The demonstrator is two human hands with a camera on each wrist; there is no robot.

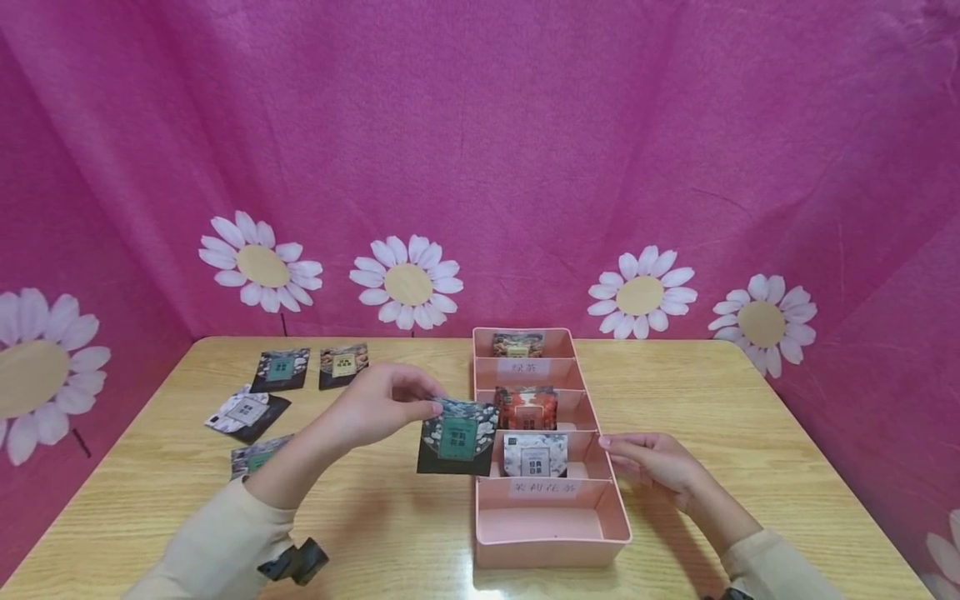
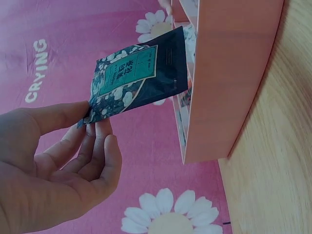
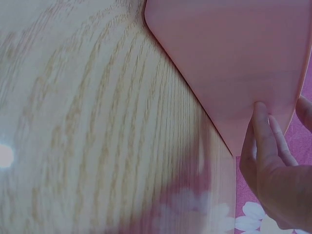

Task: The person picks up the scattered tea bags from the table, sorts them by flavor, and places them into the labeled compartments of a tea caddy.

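My left hand [image 1: 386, 404] pinches the top edge of a dark tea bag packet [image 1: 457, 440] with a green label, between thumb and fingers. The packet hangs just left of a long pink divided box [image 1: 553, 552], slightly overlapping its left rim in the head view. My right hand [image 1: 660, 462] touches the box's right side, its extended fingers [image 3: 263, 126] against the outer wall and the thumb at the rim. Inside the box, a white packet [image 1: 535, 456], a red packet [image 1: 527, 408] and a brown packet [image 1: 517, 344] sit in separate compartments.
At the table's left lie a green-label packet [image 1: 281, 369], a yellow-label packet [image 1: 344, 365], a white-and-black packet [image 1: 247, 412] and another green-label packet [image 1: 251, 454], partly hidden by my left forearm. Paper labels are on some box dividers. A pink flowered cloth [image 1: 480, 167] hangs behind the table.
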